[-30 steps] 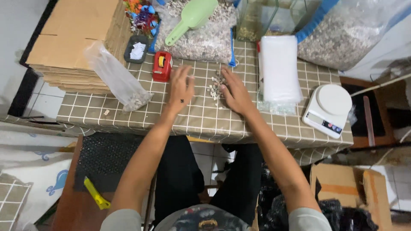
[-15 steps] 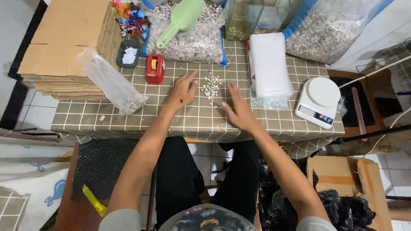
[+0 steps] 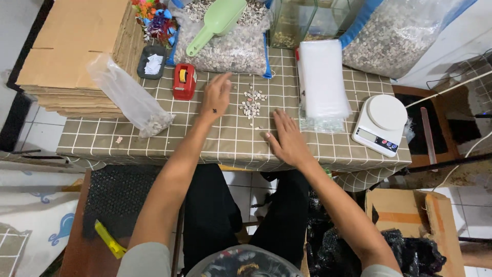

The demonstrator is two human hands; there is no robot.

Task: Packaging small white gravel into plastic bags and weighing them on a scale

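A small heap of pale pebbles (image 3: 252,103) lies on the checked tablecloth (image 3: 225,141). My left hand (image 3: 216,95) rests flat just left of the heap, fingers spread, holding nothing. My right hand (image 3: 286,137) lies flat below and right of the heap, near the table's front edge, fingers together and empty. A few stray pebbles sit between the heap and my right hand.
A red tape dispenser (image 3: 184,81), a clear bag partly filled with pebbles (image 3: 130,97), a cardboard stack (image 3: 77,51), a big pebble bag with green scoop (image 3: 218,23), a pile of clear plastic bags (image 3: 322,79) and a white scale (image 3: 382,124) surround the hands.
My right hand has slid from beside the heap toward the front edge. My left hand moved slightly up and away to the heap's left. The heap looks more spread out.
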